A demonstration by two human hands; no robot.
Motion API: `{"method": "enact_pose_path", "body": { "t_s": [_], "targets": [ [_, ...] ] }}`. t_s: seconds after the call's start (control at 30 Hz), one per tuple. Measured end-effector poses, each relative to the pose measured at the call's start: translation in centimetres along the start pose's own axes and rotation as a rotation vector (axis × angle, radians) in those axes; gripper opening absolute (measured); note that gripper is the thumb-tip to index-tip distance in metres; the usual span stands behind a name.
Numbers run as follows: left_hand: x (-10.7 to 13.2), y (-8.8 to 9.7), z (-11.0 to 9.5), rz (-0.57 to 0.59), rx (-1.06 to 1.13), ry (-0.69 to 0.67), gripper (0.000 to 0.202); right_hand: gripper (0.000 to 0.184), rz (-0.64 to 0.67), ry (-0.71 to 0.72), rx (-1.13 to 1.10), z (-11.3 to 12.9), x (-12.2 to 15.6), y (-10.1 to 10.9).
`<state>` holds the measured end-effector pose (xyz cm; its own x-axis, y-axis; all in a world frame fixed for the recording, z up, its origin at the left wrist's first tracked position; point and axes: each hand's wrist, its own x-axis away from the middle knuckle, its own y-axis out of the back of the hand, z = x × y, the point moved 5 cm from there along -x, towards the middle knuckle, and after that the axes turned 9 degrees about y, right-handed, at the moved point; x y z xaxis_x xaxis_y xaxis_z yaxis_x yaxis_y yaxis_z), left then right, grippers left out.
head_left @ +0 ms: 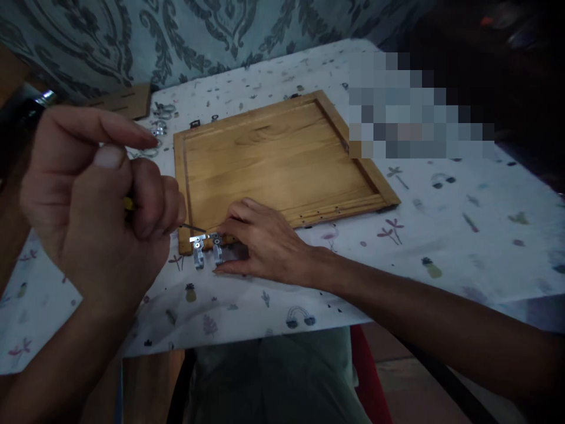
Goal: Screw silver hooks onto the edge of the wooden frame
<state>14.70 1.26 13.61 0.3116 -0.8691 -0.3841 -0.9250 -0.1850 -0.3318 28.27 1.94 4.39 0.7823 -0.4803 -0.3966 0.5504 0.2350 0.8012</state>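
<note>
A wooden framed panel (273, 165) lies flat on a table covered with a white patterned cloth (441, 235). At its near left corner sits a metal hinge bracket (205, 247). My right hand (260, 244) rests on the cloth and the panel's edge, its fingers pinching the bracket in place. My left hand (97, 200) is raised close to the camera, closed round a screwdriver with a yellow handle (129, 204). The screwdriver's thin shaft (192, 227) points at the bracket.
More metal hinge parts (161, 118) lie on the cloth beyond the panel's far left corner, beside a brown cardboard piece (128, 100). A patterned curtain hangs behind the table. A blurred patch covers the far right.
</note>
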Motion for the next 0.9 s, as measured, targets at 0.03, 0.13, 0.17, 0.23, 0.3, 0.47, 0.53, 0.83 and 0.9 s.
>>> {"method": "enact_pose_path", "body": {
  "t_s": [0.03, 0.13, 0.17, 0.23, 0.3, 0.47, 0.53, 0.83, 0.9],
  "targets": [
    [-0.1, -0.1, 0.1, 0.014, -0.068, 0.048, 0.015, 0.058, -0.002, 0.004, -0.002, 0.0, 0.0, 0.0],
    [-0.1, -0.2, 0.2, 0.018, -0.17, 0.107, 0.011, 0.058, -0.013, 0.004, -0.006, 0.0, 0.0, 0.0],
    [-0.1, -0.2, 0.1, 0.02, -0.168, 0.098, 0.012, 0.059, -0.017, 0.004, -0.009, 0.0, 0.0, 0.0],
    [-0.2, -0.2, 0.1, 0.039, -0.175, 0.086, 0.011, 0.06, -0.022, 0.001, -0.016, 0.0, -0.1, 0.0],
    [-0.2, -0.3, 0.1, 0.065, -0.172, 0.079, 0.01, 0.062, -0.021, -0.004, -0.027, 0.0, 0.0, 0.0],
    [-0.1, -0.9, -0.1, 0.075, -0.149, 0.102, 0.016, 0.062, -0.016, -0.006, -0.034, 0.0, -0.1, 0.0],
    [0.1, -1.1, -0.1, 0.052, -0.147, 0.116, 0.025, 0.062, -0.016, -0.007, -0.031, 0.0, -0.1, 0.0],
    [0.4, -1.4, -0.3, 0.095, -0.161, 0.134, 0.026, 0.057, 0.004, -0.025, -0.051, 0.1, -0.1, 0.3],
    [0.6, -1.5, -0.4, 0.095, -0.178, 0.132, 0.029, 0.058, 0.004, -0.023, -0.06, 0.1, 0.0, 0.4]
  ]
}}
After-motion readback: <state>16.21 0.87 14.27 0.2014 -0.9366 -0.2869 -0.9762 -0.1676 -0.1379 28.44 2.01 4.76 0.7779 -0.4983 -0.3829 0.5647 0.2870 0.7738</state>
